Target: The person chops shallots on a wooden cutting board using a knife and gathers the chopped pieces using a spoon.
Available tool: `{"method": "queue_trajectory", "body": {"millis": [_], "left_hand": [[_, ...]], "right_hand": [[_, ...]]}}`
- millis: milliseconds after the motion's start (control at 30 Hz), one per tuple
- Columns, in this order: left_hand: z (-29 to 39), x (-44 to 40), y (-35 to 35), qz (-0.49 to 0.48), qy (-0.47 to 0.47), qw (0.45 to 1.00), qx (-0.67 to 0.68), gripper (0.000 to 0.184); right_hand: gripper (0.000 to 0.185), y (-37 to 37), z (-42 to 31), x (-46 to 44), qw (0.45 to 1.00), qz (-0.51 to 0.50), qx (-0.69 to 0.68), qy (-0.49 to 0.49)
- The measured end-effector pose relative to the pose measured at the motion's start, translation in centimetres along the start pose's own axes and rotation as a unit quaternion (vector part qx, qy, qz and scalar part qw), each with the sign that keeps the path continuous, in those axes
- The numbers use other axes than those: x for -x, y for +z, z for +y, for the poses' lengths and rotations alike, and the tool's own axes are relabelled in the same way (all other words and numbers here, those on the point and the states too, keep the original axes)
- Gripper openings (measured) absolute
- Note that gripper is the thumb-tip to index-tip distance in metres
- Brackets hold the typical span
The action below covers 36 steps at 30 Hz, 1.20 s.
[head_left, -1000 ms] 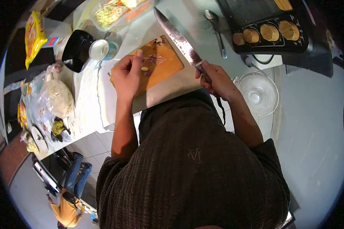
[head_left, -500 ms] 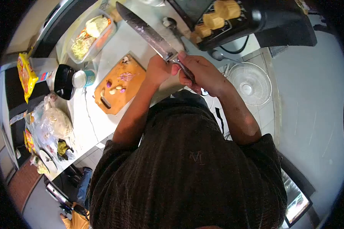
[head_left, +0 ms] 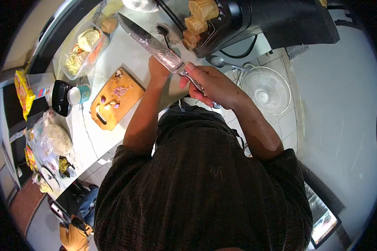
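Knife (head_left: pixel 156 47), tip near clear tub (head_left: pixel 68 72) holding pale shreds (head_left: pixel 75 61).

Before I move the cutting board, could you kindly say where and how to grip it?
Probably by the slot in the cutting board, coming from the left, near side: that opening, at that end, looks graspable. Keep it level; chopped pieces lie on top.

Over on the left, a yellow packet (head_left: pixel 24 95) | black bowl (head_left: pixel 61 99) right beside a white-topped jar (head_left: pixel 74 96) | plastic bag (head_left: pixel 56 137) nearby | round basket (head_left: pixel 279 82) off to the right
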<state>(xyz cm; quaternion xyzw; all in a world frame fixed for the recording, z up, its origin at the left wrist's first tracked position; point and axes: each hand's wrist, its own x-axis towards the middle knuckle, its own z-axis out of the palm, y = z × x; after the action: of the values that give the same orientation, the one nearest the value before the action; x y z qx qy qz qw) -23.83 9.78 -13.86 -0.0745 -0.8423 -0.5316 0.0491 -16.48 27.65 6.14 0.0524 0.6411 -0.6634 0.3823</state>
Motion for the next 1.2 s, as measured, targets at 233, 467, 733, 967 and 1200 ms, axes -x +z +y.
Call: {"method": "queue_trajectory", "body": {"millis": [233,467,733,967,1200], "left_hand": [[4.5,3.1,-6.7,0.044,-0.311,0.932,0.180,0.016],[7.2,11.0,-13.3,0.201,-0.281,0.912,0.222,0.016],[9.0,18.3,-15.3,0.173,-0.283,0.929,0.165,0.016],[7.5,17.9,-14.4,0.127,-0.251,0.959,0.024,0.024],[5.6,17.7,-16.8,0.139,-0.211,0.958,-0.132,0.016]], "right_hand": [[0.058,-0.1,-0.3,-0.9,0.999,-0.038,0.015,-0.018],[0.058,0.7,1.8,-5.0,0.996,-0.092,0.016,-0.004],[0.056,3.7,5.1,-8.6,0.992,-0.104,0.063,0.027],[0.055,5.0,7.0,-8.6,0.990,-0.112,0.080,0.033],[0.051,6.7,8.6,-8.0,0.996,-0.065,0.022,0.053]]}}
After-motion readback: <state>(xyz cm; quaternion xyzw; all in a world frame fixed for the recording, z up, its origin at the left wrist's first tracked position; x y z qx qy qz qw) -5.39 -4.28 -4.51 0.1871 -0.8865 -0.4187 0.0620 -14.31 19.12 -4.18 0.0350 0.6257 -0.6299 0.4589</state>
